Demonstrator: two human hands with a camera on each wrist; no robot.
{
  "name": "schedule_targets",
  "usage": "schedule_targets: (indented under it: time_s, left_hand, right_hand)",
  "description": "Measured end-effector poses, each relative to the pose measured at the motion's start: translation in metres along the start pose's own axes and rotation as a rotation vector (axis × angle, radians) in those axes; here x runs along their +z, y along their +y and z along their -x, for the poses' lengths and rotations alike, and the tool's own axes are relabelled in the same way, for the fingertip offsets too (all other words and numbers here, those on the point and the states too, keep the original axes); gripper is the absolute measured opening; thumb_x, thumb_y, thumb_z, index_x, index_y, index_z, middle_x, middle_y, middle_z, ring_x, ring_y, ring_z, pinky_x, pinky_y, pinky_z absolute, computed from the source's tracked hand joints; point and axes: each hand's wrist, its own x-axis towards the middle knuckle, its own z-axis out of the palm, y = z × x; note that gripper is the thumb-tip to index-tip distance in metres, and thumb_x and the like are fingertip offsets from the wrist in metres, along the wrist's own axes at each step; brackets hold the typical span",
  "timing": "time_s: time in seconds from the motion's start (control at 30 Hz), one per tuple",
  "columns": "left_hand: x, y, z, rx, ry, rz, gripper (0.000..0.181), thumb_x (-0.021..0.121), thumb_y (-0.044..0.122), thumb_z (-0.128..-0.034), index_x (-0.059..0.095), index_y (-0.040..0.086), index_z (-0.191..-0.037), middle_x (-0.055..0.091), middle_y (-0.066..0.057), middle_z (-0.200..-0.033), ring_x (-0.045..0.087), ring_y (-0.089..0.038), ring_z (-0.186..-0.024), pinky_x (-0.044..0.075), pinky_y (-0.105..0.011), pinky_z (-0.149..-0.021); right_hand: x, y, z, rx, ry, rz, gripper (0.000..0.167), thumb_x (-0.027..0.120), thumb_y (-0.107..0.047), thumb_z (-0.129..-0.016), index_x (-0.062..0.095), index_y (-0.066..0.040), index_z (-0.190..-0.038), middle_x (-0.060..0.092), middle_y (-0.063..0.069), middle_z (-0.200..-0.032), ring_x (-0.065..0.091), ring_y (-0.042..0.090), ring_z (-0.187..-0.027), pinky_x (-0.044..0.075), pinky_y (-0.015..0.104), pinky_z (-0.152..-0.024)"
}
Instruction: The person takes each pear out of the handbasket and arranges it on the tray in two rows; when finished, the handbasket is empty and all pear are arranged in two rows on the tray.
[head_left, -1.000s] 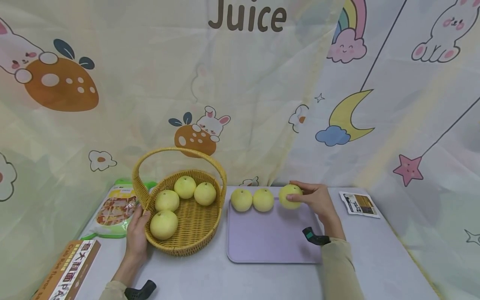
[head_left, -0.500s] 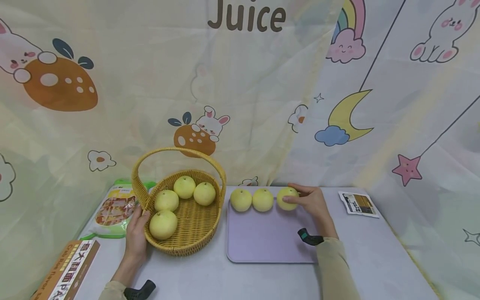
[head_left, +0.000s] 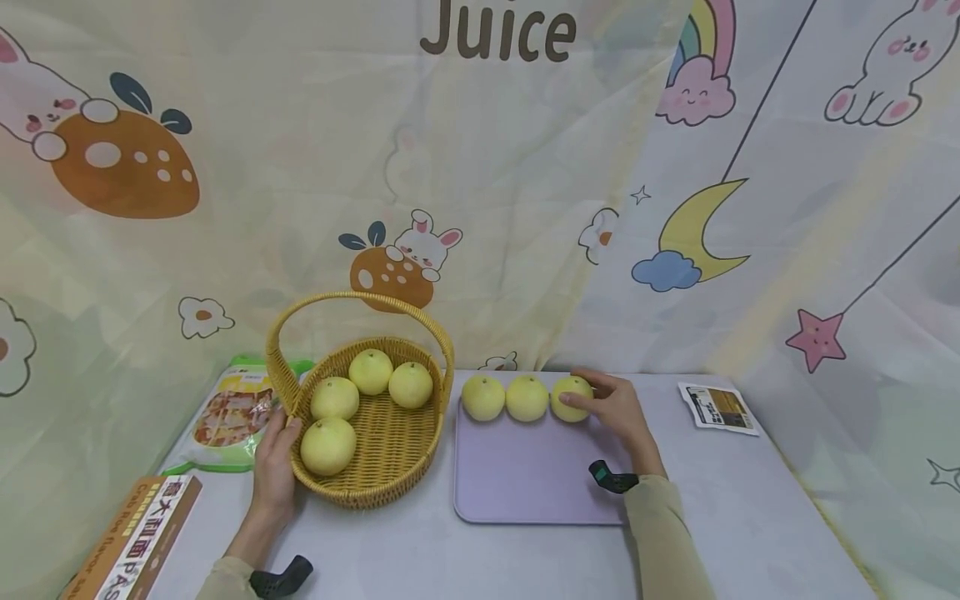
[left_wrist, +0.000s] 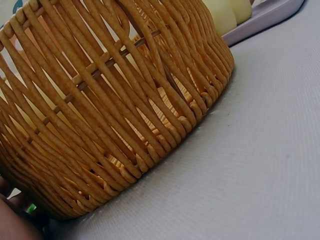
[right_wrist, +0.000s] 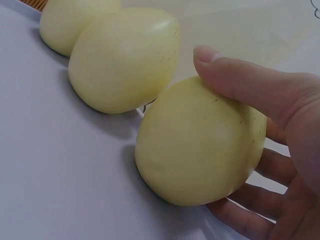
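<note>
Head view, right hand: right hand (head_left: pixel 613 408) clamped by thumb and fingers on a yellow-green fruit (head_left: pixel 568 389) at the far edge of the lilac tray (head_left: pixel 525 479).
Head view, tray row: two matching fruits (head_left: pixel 483 398) along the same edge, left of the clamped one.
Head view, left hand: left hand (head_left: pixel 273 467), well apart from the right, touches the left side of the wicker basket (head_left: pixel 397 437); finger curl cannot be told.
Head view, basket load: four pale fruits (head_left: pixel 371 372) along the left and far walls.
Head view, bench: bench (head_left: pixel 375 554) carries the green-edged food bag (head_left: pixel 232 417) and "Crab Roe flavor" carton (head_left: pixel 131 546) at left, sachet (head_left: pixel 717 408) at right.
Left wrist view: basket base on bench; hand only partly visible, lower left.
Right wrist view: thumb and fingers on opposite sides of the fruit.
</note>
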Motion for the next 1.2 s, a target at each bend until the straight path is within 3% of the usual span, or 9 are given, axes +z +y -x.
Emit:
schedule_targets:
  time_s: [0.2, 0.37, 0.63, 0.8, 0.93, 1.2]
  left_hand:
    - [-0.001, -0.002, -0.001, -0.008, -0.002, 0.0, 0.055, 0.033, 0.03, -0.1162, 0.027, 0.02, -0.17, 0.025, -0.007, -0.176, 0.014, -0.018, -0.162, 0.005, -0.042, -0.135]
    - [-0.002, -0.002, -0.002, -0.011, -0.006, -0.002, 0.055, 0.033, 0.031, -0.1161, 0.027, 0.021, -0.17, 0.024, -0.006, -0.176, 0.012, -0.016, -0.163, 0.003, -0.043, -0.135]
    - [-0.002, -0.001, -0.002, -0.014, -0.004, 0.007, 0.055, 0.034, 0.031, -0.1162, 0.028, 0.02, -0.17, 0.024, -0.006, -0.176, 0.013, -0.015, -0.162, 0.004, -0.04, -0.135]
    - [-0.001, -0.001, -0.001, -0.013, -0.003, 0.011, 0.055, 0.034, 0.031, -0.1164, 0.028, 0.02, -0.17, 0.023, -0.006, -0.176, 0.012, -0.015, -0.162, 0.005, -0.037, -0.135]
    - [-0.001, -0.002, -0.001, -0.007, -0.004, 0.014, 0.055, 0.035, 0.03, -0.1162, 0.027, 0.019, -0.17, 0.022, -0.006, -0.177, 0.011, -0.015, -0.163, 0.003, -0.039, -0.135]
    - [-0.002, -0.002, -0.002, -0.013, 0.001, 0.026, 0.056, 0.036, 0.029, -0.1159, 0.027, 0.017, -0.17, 0.02, -0.005, -0.178, 0.008, -0.014, -0.163, 0.0, -0.042, -0.135]
  right_hand:
    - [0.001, 0.002, 0.0, -0.034, -0.048, -0.047, 0.064, 0.087, -0.029, -0.091, 0.064, -0.009, -0.147, 0.066, 0.014, -0.147, 0.063, 0.032, -0.132, 0.05, 0.016, -0.095]
    - [0.001, 0.002, -0.001, -0.053, -0.065, -0.046, 0.061, 0.084, -0.029, -0.094, 0.063, -0.008, -0.148, 0.065, 0.014, -0.148, 0.061, 0.033, -0.136, 0.048, 0.016, -0.099]
    - [0.0, 0.0, 0.0, -0.073, -0.066, 0.007, 0.062, 0.083, -0.031, -0.094, 0.063, -0.007, -0.148, 0.063, 0.013, -0.151, 0.058, 0.035, -0.139, 0.048, 0.047, -0.114]
    - [-0.001, -0.003, 0.0, -0.08, -0.069, 0.006, 0.067, 0.084, -0.033, -0.094, 0.06, -0.007, -0.15, 0.059, 0.014, -0.155, 0.051, 0.037, -0.146, 0.047, 0.057, -0.117]
    - [-0.002, -0.008, 0.0, -0.113, -0.016, -0.034, 0.068, 0.086, -0.031, -0.092, 0.06, -0.007, -0.15, 0.06, 0.015, -0.153, 0.053, 0.037, -0.145, 0.045, 0.058, -0.119]
    - [-0.001, -0.035, 0.003, -0.235, 0.168, -0.099, 0.059, 0.086, -0.029, -0.092, 0.066, -0.014, -0.145, 0.067, 0.008, -0.146, 0.061, 0.029, -0.137, 0.047, 0.054, -0.118]
